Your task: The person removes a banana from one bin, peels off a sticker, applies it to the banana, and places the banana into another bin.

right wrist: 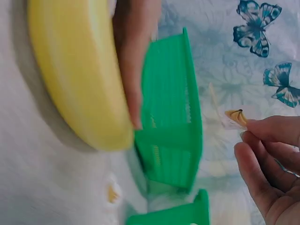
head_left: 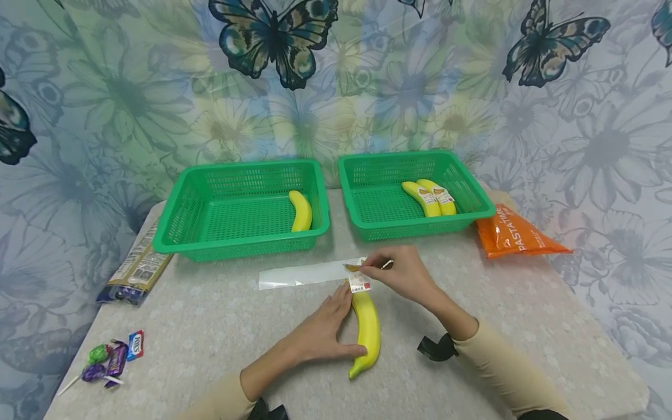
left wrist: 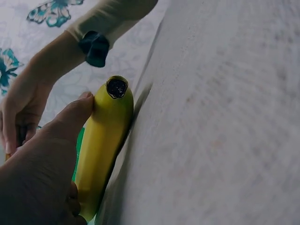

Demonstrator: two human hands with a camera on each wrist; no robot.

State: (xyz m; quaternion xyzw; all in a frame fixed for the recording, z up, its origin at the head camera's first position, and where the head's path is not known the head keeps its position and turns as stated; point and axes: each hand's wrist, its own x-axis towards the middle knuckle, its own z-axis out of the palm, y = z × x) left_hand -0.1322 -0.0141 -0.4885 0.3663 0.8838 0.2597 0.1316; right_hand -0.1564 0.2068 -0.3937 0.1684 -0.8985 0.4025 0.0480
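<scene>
A yellow banana [head_left: 368, 332] lies on the table, its stem end toward me. My left hand [head_left: 322, 329] rests along its left side, thumb touching the banana near the stem end and fingers extended by the far end; the left wrist view shows the same thumb against the peel. Just beyond the banana, my right hand [head_left: 403, 274] pinches a white label sticker [head_left: 360, 284] bearing a banana picture between thumb and finger. The label hangs near the banana's far tip; whether they touch I cannot tell. A clear backing strip [head_left: 299, 276] lies beyond the hands.
A left green basket [head_left: 241, 253] holds one banana [head_left: 301, 211]. The right green basket [head_left: 420, 228] holds two labelled bananas [head_left: 429, 198]. An orange packet [head_left: 517, 233] lies at the right. Toward the left are a brown-and-purple packet [head_left: 137, 265] and several wrapped sweets [head_left: 116, 359].
</scene>
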